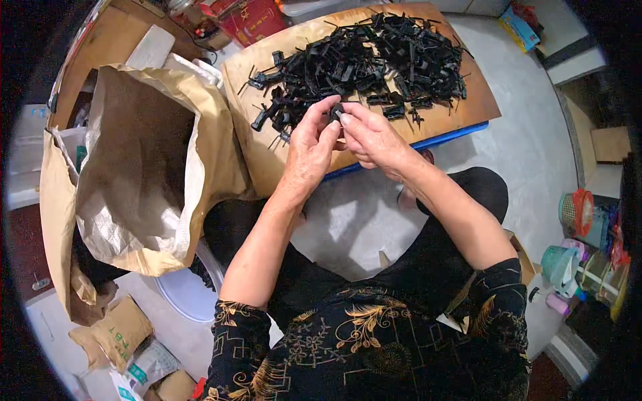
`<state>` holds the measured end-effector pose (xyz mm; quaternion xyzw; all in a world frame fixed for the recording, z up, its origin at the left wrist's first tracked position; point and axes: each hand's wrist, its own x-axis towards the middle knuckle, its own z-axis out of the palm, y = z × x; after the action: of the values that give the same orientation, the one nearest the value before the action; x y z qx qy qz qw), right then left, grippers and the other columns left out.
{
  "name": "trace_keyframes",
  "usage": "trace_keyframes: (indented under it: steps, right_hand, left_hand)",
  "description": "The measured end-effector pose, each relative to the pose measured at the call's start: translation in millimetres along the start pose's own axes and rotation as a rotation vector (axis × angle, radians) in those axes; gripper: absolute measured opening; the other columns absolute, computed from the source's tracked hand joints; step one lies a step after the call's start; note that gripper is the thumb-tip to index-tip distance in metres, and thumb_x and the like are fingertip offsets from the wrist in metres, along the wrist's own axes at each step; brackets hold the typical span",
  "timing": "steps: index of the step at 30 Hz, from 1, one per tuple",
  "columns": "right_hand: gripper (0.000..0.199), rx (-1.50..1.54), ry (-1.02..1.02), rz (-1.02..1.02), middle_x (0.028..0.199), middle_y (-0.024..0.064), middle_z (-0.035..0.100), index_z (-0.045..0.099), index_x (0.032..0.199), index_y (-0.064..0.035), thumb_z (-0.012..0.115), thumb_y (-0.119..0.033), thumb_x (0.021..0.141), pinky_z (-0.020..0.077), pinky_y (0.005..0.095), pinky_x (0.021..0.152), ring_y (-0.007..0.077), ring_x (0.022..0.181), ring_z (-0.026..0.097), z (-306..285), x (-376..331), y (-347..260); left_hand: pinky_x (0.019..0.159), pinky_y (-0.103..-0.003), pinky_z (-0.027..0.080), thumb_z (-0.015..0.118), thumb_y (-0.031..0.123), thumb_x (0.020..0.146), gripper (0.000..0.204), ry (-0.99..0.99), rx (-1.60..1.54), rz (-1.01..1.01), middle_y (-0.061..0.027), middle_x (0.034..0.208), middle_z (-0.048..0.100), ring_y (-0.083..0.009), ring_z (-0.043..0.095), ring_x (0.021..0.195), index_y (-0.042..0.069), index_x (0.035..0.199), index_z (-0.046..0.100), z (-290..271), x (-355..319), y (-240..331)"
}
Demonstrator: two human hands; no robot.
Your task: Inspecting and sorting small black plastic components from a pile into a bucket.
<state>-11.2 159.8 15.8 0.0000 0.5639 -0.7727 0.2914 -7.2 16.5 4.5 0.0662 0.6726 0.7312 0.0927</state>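
Over the near edge of a low board-topped table, my left hand and my right hand meet fingertip to fingertip. Both are closed on one small black plastic part, mostly covered by the fingers. Just beyond them spreads a large heap of black plastic parts, many with thin sticks poking out. The heap rests on a tan board, and a few loose pieces lie near its left and front edges.
To the left of the table stands a large open paper sack with a pale lining. Brown packages lie on the floor at lower left, near a white round basin. Baskets and tubs line the right side. A red bag sits behind the table.
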Motion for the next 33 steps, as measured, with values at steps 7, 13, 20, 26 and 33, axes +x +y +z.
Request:
trace_keyframes:
  steps: [7, 13, 20, 26, 33]
  right_hand:
    - [0.03, 0.016, 0.022, 0.047, 0.055, -0.0076, 0.033, 0.04, 0.122, -0.0126, 0.039, -0.026, 0.094, 0.0186, 0.0178, 0.035, 0.0015, 0.04, 0.023, 5.4, 13.9, -0.9]
    - [0.022, -0.486, 0.113, -0.312, 0.063, -0.002, 0.045, 0.047, 0.11, -0.0078, 0.04, -0.021, 0.093, 0.0358, 0.0236, 0.046, 0.0081, 0.052, 0.043, -10.6, 51.3, 20.8]
    - [0.027, -0.826, -0.033, -0.476, 0.087, 0.006, 0.059, 0.054, 0.105, -0.0008, 0.048, -0.022, 0.09, 0.0444, 0.0272, 0.07, 0.0113, 0.081, 0.055, -37.1, 48.3, -29.0]
    - [0.026, -1.134, 0.134, -0.38, 0.074, 0.012, 0.06, 0.057, 0.09, -0.0013, 0.058, -0.026, 0.082, 0.0441, 0.0343, 0.061, 0.0221, 0.069, 0.058, -75.4, 38.4, -13.6]
    - [0.034, -1.605, 0.286, -0.232, 0.069, 0.0188, 0.06, 0.056, 0.078, -0.001, 0.062, -0.035, 0.077, 0.0471, 0.0435, 0.061, 0.0351, 0.069, 0.06, -52.6, 22.4, 18.0]
  left_hand:
    - [0.067, -0.024, 0.05, 0.046, 0.002, 0.088, 0.032, 0.097, 0.047, 0.034, -0.0035, 0.091, 0.057, -0.0082, 0.054, 0.077, 0.002, 0.12, 0.047, -4.6, 9.1, -8.3]
    - [0.061, -0.024, 0.05, 0.048, 0.002, 0.086, 0.03, 0.209, 0.326, 0.101, -0.0065, 0.089, 0.062, -0.0082, 0.058, 0.07, 0.003, 0.115, 0.051, -5.1, 19.0, -11.3]
    - [0.064, -0.023, 0.05, 0.045, -0.002, 0.087, 0.039, 0.155, 0.078, 0.117, -0.0085, 0.09, 0.059, -0.0125, 0.059, 0.078, 0.009, 0.125, 0.042, -22.0, 25.8, 8.0]
    - [0.07, -0.027, 0.052, 0.05, 0.008, 0.088, 0.037, 0.254, -0.283, -0.022, -0.0126, 0.093, 0.061, -0.02, 0.062, 0.081, 0.009, 0.124, 0.041, -51.5, 21.0, 22.6]
    - [0.069, -0.032, 0.054, 0.048, 0.013, 0.09, 0.016, 0.269, -0.62, -0.198, -0.0121, 0.084, 0.059, -0.0278, 0.062, 0.079, 0.009, 0.105, 0.047, -56.6, 15.3, 12.9]
